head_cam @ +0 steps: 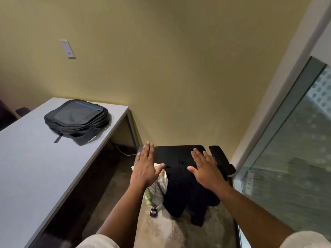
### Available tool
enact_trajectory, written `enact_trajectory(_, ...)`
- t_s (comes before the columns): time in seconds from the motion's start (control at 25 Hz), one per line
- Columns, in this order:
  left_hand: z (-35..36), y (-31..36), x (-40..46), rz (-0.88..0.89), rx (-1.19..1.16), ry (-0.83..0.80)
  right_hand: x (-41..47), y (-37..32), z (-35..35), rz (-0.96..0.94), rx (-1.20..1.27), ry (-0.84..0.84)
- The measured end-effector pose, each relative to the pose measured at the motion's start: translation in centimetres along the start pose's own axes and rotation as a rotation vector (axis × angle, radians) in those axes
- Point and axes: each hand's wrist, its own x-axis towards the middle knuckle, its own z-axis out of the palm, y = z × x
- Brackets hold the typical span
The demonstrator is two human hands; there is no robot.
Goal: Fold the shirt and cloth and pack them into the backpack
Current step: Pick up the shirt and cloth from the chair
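**Hands flat above the chair, backpack waiting on the table**

Nearest: left hand (145,167) and right hand (204,168), fingers straight and close together, hovering over a black chair (180,158). Draped there — black shirt (182,192) beside striped cloth (160,187), partly hidden behind the left wrist. Farther left, closed backpack (77,119) lying flat on grey table (26,167). Beyond — wall plate (68,49), lettering unreadable.

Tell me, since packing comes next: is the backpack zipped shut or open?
Looks shut: the backpack lies flat on the table, no gap or contents showing.
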Motion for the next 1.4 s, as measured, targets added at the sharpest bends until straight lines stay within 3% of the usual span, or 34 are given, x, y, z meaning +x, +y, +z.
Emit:
enact_trajectory(0.4,2.7,-1.4,-2.2,-0.141,-0.011,-0.22,-0.9,0.8,2.1,0.041,-0.07,-0.167)
enact_trajectory(0.84,2.4,-0.9,-1.0,-0.066,0.151,-0.404,0.0,1.0,1.7,-0.047,-0.262,-0.23)
enact_trajectory(1.0,1.7,-0.9,-0.8,-0.014,0.191,-0.369,0.0,0.9,1.8,-0.082,-0.287,-0.216)
enact_trajectory(1.16,1.5,-0.3,-1.6,-0.062,0.11,-0.218,0.5,0.4,1.1,-0.099,-0.298,-0.245)
enact_trajectory(1.4,0.7,0.7,-2.3,-0.088,0.127,-0.122,0.4,0.0,0.6,-0.107,-0.173,-0.242)
